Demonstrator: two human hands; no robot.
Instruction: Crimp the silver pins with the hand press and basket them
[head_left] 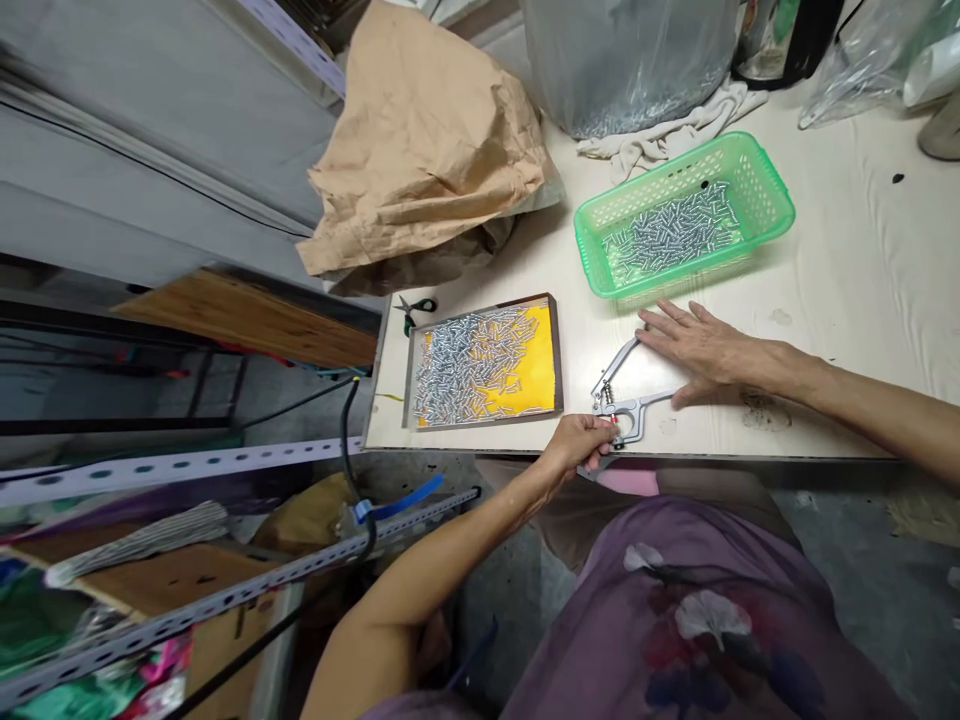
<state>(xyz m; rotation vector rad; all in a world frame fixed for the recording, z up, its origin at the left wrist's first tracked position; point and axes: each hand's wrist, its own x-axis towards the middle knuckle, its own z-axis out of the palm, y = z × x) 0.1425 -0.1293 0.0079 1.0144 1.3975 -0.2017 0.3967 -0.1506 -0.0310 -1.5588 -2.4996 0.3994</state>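
On the table's front edge lies a grey metal hand tool with two spread handles and a small spring. My left hand is closed in a pinch at the tool's head, beside a small red part; what the fingertips hold is too small to make out. My right hand rests with fingers spread across the handle ends, the thumb by the lower handle and the fingertips by the upper one. Left of the tool, a shallow tray with a yellow bottom holds many small metal pieces. A green basket beyond my right hand contains more.
Scissors with dark green handles lie at the tray's far left corner. A crumpled brown paper bag stands behind them. Further back are a clear plastic bag and a white cloth. A perforated metal rail runs at lower left.
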